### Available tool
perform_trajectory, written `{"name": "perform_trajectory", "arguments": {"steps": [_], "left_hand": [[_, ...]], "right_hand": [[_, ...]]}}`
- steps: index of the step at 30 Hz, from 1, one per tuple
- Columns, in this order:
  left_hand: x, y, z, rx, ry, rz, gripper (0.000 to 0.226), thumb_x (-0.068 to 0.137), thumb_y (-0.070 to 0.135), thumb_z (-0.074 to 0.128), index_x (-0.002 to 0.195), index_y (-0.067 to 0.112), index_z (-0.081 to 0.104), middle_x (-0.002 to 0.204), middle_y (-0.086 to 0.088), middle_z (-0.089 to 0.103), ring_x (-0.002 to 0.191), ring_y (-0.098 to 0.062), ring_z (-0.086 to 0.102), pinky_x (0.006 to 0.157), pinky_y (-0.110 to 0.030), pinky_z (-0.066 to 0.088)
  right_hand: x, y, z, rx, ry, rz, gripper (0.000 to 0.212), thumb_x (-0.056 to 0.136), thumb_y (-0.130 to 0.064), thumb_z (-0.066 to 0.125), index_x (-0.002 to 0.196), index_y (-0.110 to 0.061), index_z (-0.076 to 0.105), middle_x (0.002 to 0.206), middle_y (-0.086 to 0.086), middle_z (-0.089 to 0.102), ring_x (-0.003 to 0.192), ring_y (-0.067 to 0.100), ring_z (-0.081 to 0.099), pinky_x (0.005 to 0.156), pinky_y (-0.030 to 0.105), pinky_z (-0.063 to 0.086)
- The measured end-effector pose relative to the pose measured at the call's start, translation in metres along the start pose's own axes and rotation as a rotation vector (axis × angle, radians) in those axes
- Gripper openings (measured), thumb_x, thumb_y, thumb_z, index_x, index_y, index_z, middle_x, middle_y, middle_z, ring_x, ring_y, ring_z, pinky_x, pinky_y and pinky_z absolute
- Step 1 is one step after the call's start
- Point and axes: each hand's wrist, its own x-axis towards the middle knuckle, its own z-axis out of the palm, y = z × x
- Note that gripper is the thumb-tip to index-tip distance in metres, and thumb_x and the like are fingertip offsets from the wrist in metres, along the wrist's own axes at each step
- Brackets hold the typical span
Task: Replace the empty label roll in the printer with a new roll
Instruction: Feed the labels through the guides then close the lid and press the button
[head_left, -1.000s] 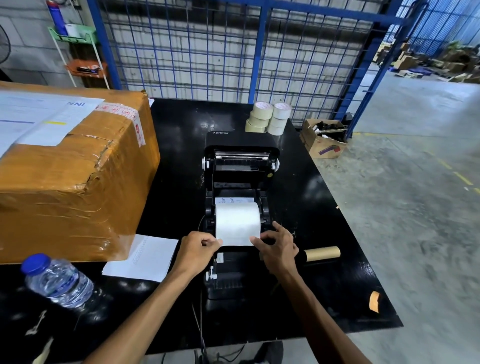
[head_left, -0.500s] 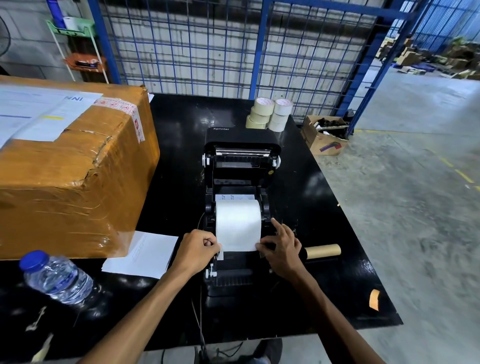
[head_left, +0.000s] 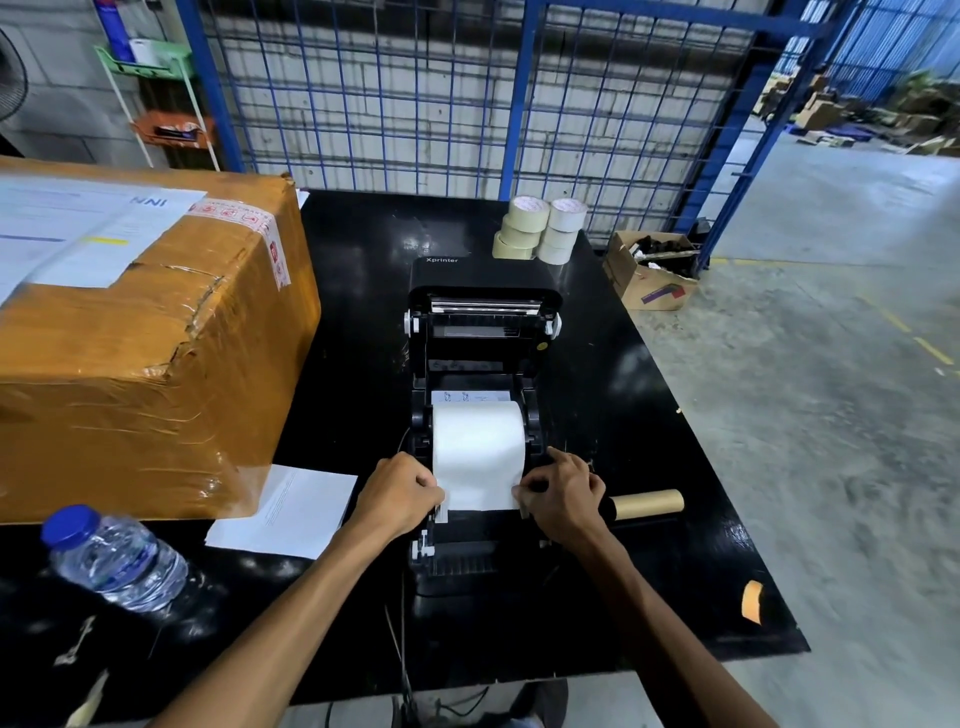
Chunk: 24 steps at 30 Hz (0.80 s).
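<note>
The black label printer (head_left: 483, 312) stands open in the middle of the black table (head_left: 649, 415), its lid tilted back. A new white label roll (head_left: 478, 441) sits in its bay, with a strip of labels pulled toward me. My left hand (head_left: 400, 499) pinches the strip's left edge and my right hand (head_left: 563, 493) pinches its right edge, both over the printer's front. The empty brown cardboard core (head_left: 647, 504) lies on the table just right of my right hand.
A large taped cardboard box (head_left: 145, 353) fills the table's left side, with a white sheet (head_left: 291, 512) at its foot. A water bottle (head_left: 114, 558) lies front left. Tape rolls (head_left: 540, 234) are stacked behind the printer. A blue wire fence (head_left: 467, 93) backs the table.
The label strip has been drawn further out toward the printer's front. Both hands slid a little toward me along its edges.
</note>
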Motion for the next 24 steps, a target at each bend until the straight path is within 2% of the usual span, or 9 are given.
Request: {"name": "perform_trajectory", "arguments": {"steps": [4,6,8,10,13,15,18,21,24], "left_hand": [[0.002,-0.004,0.002,-0.086,0.006,-0.046,0.021,0.069,0.012,0.063,0.050,0.005,0.060,0.054,-0.005,0.049,0.054,-0.015,0.046,0.053,-0.021,0.045],[0.002,-0.008,0.005,-0.145,0.020,-0.058,0.019,0.073,0.011,0.067,0.055,0.004,0.064,0.061,-0.004,0.056,0.059,-0.014,0.052,0.050,-0.007,0.041],[0.001,-0.008,0.002,-0.141,0.016,-0.059,0.020,0.075,0.011,0.069,0.063,-0.005,0.069,0.063,-0.007,0.065,0.057,-0.009,0.057,0.049,-0.004,0.038],[0.004,-0.009,0.002,-0.140,0.003,-0.056,0.021,0.074,0.010,0.067,0.060,-0.006,0.066,0.062,-0.011,0.069,0.055,-0.010,0.058,0.049,-0.005,0.038],[0.004,-0.008,0.002,-0.177,0.018,-0.057,0.031,0.076,0.009,0.066,0.052,0.003,0.047,0.050,-0.005,0.042,0.046,-0.009,0.044,0.048,-0.003,0.037],[0.005,-0.011,0.004,-0.196,0.043,-0.057,0.030,0.077,0.009,0.067,0.052,-0.001,0.053,0.056,-0.001,0.054,0.053,-0.007,0.051,0.060,-0.009,0.047],[0.007,-0.013,0.003,-0.165,0.001,-0.057,0.019,0.073,0.009,0.069,0.062,-0.006,0.068,0.069,-0.004,0.070,0.065,-0.013,0.063,0.062,-0.017,0.048],[0.011,-0.014,0.001,-0.148,-0.033,-0.055,0.020,0.069,0.013,0.067,0.052,0.009,0.057,0.057,-0.002,0.050,0.056,-0.015,0.047,0.054,-0.014,0.044],[0.009,-0.013,0.003,-0.185,0.001,-0.039,0.046,0.075,0.009,0.067,0.047,0.016,0.031,0.047,0.003,0.024,0.044,-0.012,0.025,0.053,-0.009,0.038]], "right_hand": [[0.004,0.005,-0.007,0.068,-0.095,0.030,0.009,0.079,-0.035,0.072,0.087,-0.033,0.076,0.145,-0.005,0.047,0.136,0.020,0.035,0.108,0.043,0.017],[0.004,0.004,-0.011,0.061,-0.124,0.018,0.008,0.078,-0.038,0.072,0.085,-0.035,0.075,0.140,-0.006,0.053,0.132,0.019,0.042,0.107,0.044,0.021],[0.005,0.004,-0.012,0.073,-0.137,0.022,0.002,0.078,-0.039,0.071,0.079,-0.039,0.073,0.131,-0.006,0.060,0.126,0.018,0.048,0.109,0.043,0.026],[0.003,0.005,-0.014,0.124,-0.137,0.022,0.011,0.079,-0.039,0.070,0.069,-0.042,0.068,0.116,-0.008,0.066,0.116,0.015,0.054,0.108,0.047,0.031],[0.001,0.006,-0.016,0.165,-0.191,0.024,0.010,0.082,-0.036,0.068,0.080,-0.030,0.076,0.077,-0.019,0.065,0.087,0.005,0.059,0.104,0.046,0.037],[0.000,0.005,-0.016,0.138,-0.201,0.051,0.011,0.082,-0.036,0.068,0.082,-0.028,0.077,0.064,-0.024,0.061,0.073,-0.001,0.056,0.101,0.042,0.039],[0.000,0.002,-0.017,0.186,-0.217,0.060,0.008,0.077,-0.043,0.069,0.071,-0.042,0.073,0.070,-0.017,0.068,0.079,0.007,0.063,0.097,0.043,0.046],[-0.001,0.008,-0.012,0.200,-0.212,0.039,0.022,0.079,-0.044,0.068,0.058,-0.051,0.066,0.068,-0.013,0.069,0.071,0.006,0.063,0.087,0.041,0.051],[0.003,0.012,-0.006,0.187,-0.215,0.043,0.020,0.077,-0.047,0.067,0.058,-0.052,0.066,0.073,-0.012,0.071,0.080,0.010,0.065,0.094,0.048,0.046]]}}
